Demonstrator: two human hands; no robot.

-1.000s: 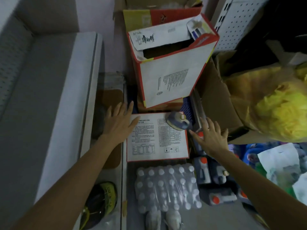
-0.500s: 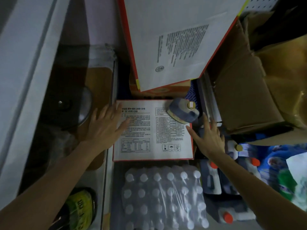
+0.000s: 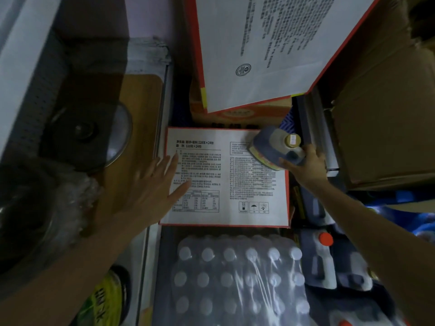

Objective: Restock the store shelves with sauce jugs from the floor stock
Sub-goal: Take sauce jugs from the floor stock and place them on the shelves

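A dark sauce jug (image 3: 270,147) with a gold cap and yellow label stands on the back right corner of a white red-edged carton (image 3: 226,184). My right hand (image 3: 306,164) holds the jug at its handle side, thumb against its front. My left hand (image 3: 150,182) lies flat with straight fingers on the carton's left edge. More sauce jugs (image 3: 320,262) with orange caps stand on the floor to the right of the carton, partly behind my right forearm.
A shrink-wrapped pack of white-capped bottles (image 3: 237,278) lies in front of the carton. A larger white carton (image 3: 266,43) leans above it. Brown boxes (image 3: 381,128) stand at right. A shelf unit with a wooden board (image 3: 141,109) and a metal lid (image 3: 94,135) is at left.
The camera has moved in closer and lower. My right hand has gone forward from the carton's right edge to take hold of the jug. My left hand stays on the carton's left edge.
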